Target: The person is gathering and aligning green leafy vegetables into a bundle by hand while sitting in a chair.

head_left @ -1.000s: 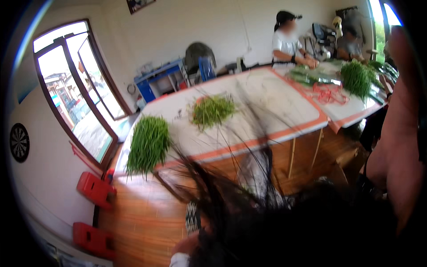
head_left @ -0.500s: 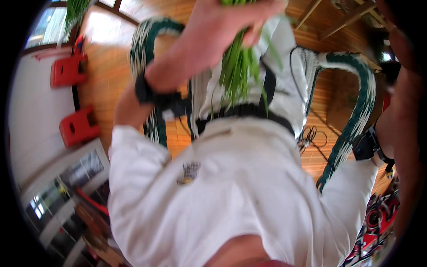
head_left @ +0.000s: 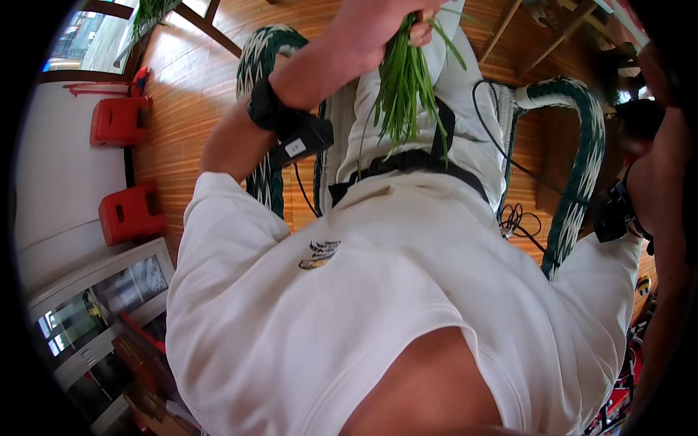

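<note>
– Holding left hand [head_left: 385, 16] closed around greens [head_left: 407, 87], over trousers [head_left: 469, 109].
– Why gripping thus?
– Probably bunching strands together, letting tips hang toward belt [head_left: 407, 160].
– And right hand?
– Not making out any grip.

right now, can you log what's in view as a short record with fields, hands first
left hand: closed around a bunch of long green leaves, partly cut off by the top edge
leaves: hanging in front of the lap, tips toward the black belt
right hand: cannot be made out at the right rim
left forearm: black band with a small black box
clothing: white top
seat: green-and-white woven armrests on both sides
floor: wood, two red stools at left
</note>
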`<action>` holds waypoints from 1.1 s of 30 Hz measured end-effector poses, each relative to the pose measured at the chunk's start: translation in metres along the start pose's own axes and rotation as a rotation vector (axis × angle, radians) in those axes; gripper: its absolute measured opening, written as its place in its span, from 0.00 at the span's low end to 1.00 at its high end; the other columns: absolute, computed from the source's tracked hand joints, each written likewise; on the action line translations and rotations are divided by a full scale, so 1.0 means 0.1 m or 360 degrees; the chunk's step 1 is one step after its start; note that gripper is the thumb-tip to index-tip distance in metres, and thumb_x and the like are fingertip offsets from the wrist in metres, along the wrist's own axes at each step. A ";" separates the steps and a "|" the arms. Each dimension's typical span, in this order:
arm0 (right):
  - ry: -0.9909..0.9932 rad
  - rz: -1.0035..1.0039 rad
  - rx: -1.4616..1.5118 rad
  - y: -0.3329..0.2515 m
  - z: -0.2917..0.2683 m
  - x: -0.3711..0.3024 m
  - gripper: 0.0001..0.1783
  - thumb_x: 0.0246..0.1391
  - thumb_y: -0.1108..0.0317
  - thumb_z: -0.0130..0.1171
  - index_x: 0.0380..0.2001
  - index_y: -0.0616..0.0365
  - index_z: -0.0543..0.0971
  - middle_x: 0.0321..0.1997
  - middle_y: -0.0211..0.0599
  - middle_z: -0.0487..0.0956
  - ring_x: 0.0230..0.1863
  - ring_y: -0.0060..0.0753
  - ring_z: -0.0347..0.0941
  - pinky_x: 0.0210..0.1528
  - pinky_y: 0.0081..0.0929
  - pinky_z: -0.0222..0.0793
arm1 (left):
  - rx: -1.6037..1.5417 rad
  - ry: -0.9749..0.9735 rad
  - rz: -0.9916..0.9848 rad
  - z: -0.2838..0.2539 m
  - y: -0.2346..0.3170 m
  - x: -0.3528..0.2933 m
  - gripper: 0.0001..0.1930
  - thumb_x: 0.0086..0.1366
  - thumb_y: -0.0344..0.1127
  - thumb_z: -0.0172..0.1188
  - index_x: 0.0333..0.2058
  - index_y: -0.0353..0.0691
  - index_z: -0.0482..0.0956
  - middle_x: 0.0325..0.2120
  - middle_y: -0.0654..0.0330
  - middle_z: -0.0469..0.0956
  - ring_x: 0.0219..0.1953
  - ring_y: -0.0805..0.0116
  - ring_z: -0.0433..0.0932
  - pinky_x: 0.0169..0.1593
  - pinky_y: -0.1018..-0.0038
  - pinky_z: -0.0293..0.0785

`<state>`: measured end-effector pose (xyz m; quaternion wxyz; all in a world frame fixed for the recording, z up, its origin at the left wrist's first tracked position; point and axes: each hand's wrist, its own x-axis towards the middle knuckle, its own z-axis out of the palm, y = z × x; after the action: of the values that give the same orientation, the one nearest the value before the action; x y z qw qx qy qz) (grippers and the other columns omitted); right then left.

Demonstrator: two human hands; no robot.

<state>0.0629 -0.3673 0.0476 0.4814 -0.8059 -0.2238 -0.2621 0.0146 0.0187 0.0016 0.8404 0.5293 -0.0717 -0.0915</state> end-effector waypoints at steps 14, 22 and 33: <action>0.0114 0.0156 -0.0043 -0.18 0.06 0.16 0.59 0.34 0.38 0.70 0.61 0.68 0.57 0.57 0.56 0.68 0.46 0.48 0.72 0.42 0.41 0.72 | 0.0177 0.0152 -0.0098 0.17 0.23 -0.16 0.03 0.64 0.29 0.60 0.34 0.38 0.74 0.20 0.66 0.71 0.17 0.79 0.67 0.21 0.80 0.62; -0.0094 0.0286 0.0080 0.14 0.57 0.25 0.58 0.35 0.39 0.69 0.61 0.67 0.57 0.57 0.56 0.68 0.46 0.48 0.72 0.43 0.42 0.72 | 0.0003 0.0291 -0.0180 0.10 0.21 -0.17 0.03 0.63 0.26 0.61 0.34 0.36 0.76 0.18 0.65 0.71 0.15 0.78 0.68 0.20 0.79 0.61; -0.0187 0.0384 0.0063 0.33 0.77 0.25 0.56 0.37 0.41 0.69 0.60 0.67 0.58 0.57 0.55 0.68 0.47 0.48 0.72 0.44 0.42 0.71 | 0.0049 0.0205 -0.0154 -0.01 0.06 -0.16 0.06 0.63 0.27 0.62 0.38 0.38 0.76 0.20 0.62 0.75 0.17 0.73 0.73 0.19 0.75 0.65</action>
<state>0.1183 -0.3102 0.0111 0.5113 -0.8312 -0.1581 -0.1503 -0.0006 0.0259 0.0060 0.8296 0.5499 0.0068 -0.0965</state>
